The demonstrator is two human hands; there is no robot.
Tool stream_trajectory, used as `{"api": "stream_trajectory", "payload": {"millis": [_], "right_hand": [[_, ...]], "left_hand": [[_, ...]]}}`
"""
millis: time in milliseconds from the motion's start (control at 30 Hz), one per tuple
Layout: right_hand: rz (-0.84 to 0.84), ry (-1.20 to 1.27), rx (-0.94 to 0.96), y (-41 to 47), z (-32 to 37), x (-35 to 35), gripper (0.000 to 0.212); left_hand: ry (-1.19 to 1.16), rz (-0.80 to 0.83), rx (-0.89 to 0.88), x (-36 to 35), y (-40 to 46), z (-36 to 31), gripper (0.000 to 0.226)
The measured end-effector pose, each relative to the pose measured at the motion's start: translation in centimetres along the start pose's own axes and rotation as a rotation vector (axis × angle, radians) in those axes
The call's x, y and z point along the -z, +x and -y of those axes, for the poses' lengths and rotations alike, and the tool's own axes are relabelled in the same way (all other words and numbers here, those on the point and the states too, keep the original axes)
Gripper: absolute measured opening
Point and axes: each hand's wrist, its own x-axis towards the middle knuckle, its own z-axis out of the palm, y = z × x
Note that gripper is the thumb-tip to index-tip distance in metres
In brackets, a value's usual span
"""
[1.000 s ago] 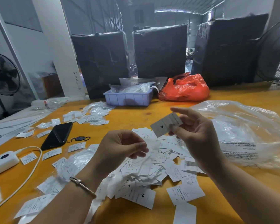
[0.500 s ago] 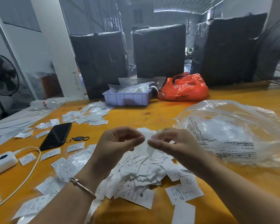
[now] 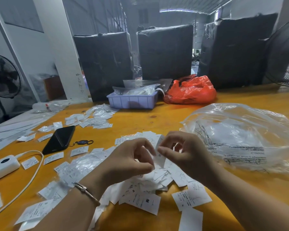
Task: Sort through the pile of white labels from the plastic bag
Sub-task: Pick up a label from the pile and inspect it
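Observation:
A loose pile of white labels (image 3: 150, 195) lies on the yellow table (image 3: 157, 120) just in front of me, some printed with M or S. Both hands hover over the pile, fingertips nearly meeting. My right hand (image 3: 185, 152) pinches a white label (image 3: 159, 155) that hangs between the two hands. My left hand (image 3: 132, 160) has its fingers curled at the same label's edge and appears to pinch it; the contact is blurred. The clear plastic bag (image 3: 240, 137) with printed warnings lies crumpled to the right.
A black phone (image 3: 59, 139) with a key fob, a white power bank (image 3: 2, 167) and its cable sit at the left among scattered labels (image 3: 93, 118). A lilac tray (image 3: 132, 100) and a red bag (image 3: 190, 90) stand behind, before black wrapped bales.
My right hand came down from holding a label up high and met my left hand over the pile. Both hands now work one label between them.

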Motion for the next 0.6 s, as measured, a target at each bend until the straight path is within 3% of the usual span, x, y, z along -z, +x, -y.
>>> {"api": "stream_trajectory", "payload": {"millis": [67, 167, 233, 333, 433, 500, 600], "right_hand": [[0.046, -0.122, 0.079, -0.2, 0.2, -0.3, 0.008], [0.081, -0.094, 0.088, -0.2, 0.2, -0.3, 0.003], [-0.004, 0.031, 0.048, 0.0, 0.1, 0.0, 0.009], [-0.248, 0.369, -0.093, 0.3, -0.1, 0.8, 0.036], [-0.323, 0.617, -0.208, 0.6, -0.3, 1.7, 0.052], [-0.315, 0.688, -0.273, 0.6, -0.3, 2.0, 0.046], [-0.279, 0.724, -0.292, 0.5, 0.1, 2.1, 0.017]], "left_hand": [[0.080, 0.000, -0.033, 0.0, 0.1, 0.2, 0.009], [0.120, -0.016, -0.076, 0.2, 0.2, 0.5, 0.006], [0.062, -0.057, -0.067, 0.2, 0.2, 0.4, 0.011], [-0.178, -0.153, -0.022, 0.2, 0.2, 0.2, 0.019], [-0.330, -0.191, 0.012, 0.4, 0.1, 0.2, 0.019], [-0.372, -0.195, 0.013, 0.4, 0.1, 0.0, 0.018], [-0.388, -0.203, 0.008, 0.5, 0.1, -0.1, 0.016]]}}
